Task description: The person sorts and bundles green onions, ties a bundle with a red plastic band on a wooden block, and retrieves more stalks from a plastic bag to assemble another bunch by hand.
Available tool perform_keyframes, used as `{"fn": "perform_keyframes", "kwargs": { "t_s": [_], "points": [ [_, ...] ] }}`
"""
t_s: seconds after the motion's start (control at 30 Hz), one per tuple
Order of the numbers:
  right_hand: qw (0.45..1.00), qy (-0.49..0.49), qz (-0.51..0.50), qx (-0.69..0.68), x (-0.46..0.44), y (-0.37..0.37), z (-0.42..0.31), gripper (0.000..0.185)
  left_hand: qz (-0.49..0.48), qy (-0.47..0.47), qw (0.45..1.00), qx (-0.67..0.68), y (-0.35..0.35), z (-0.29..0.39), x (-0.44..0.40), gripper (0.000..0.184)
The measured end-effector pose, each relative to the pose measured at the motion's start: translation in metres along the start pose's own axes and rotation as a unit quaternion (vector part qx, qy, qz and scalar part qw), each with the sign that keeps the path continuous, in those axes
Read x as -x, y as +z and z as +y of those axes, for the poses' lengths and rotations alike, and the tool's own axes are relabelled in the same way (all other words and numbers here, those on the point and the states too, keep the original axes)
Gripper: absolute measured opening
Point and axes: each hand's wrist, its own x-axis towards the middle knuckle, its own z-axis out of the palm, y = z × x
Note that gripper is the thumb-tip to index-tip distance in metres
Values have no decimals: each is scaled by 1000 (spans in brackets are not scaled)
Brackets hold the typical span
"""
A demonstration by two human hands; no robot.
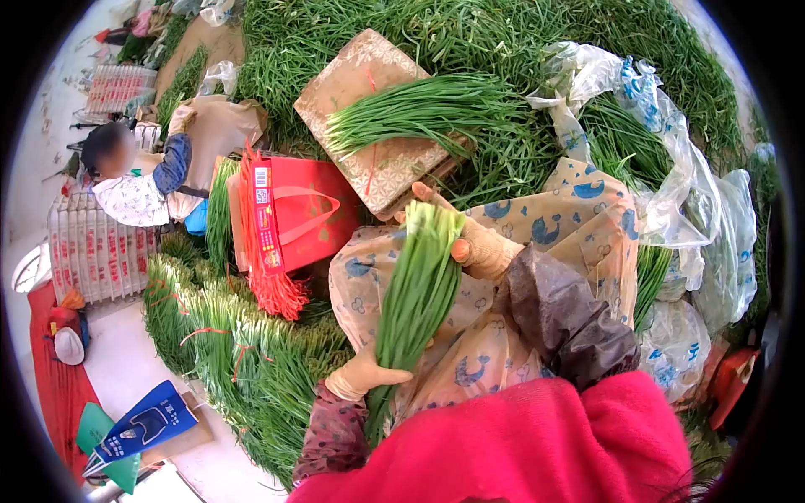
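Observation:
A bundle of long green stalks (419, 281) with pale cut ends is held upright over a patterned plastic apron. My left hand (365, 375), in a light glove, is closed round its lower part. Near the pale ends, my right hand (482, 245) grips the same bundle, its thumb in front and its other fingers partly hidden behind. The right glove leaves the fingertips bare. Another pile of stalks (419, 113) lies on a patterned board (369, 63) beyond my hands, with a thin red tie under it.
Left of centre, a red bag (306, 210) stands beside red ties (277, 289). Tied bundles (243, 352) crowd the lower left. Loose greens (503, 33) spread behind the board. Clear plastic (696, 218) lies at right. Another person (138, 189) sits at upper left near crates (101, 251).

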Motion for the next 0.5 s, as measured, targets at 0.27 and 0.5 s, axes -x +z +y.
{"fn": "perform_keyframes", "kwargs": {
  "t_s": [0.27,0.5],
  "points": [
    [999,22,-38,24,14,2,-22,54,19,-40,990,-135,10,-29,3,66],
    [998,-48,-28,28,25,54,-49,50,-74,-4,997,-23,14,-30,-14,79]
  ]
}}
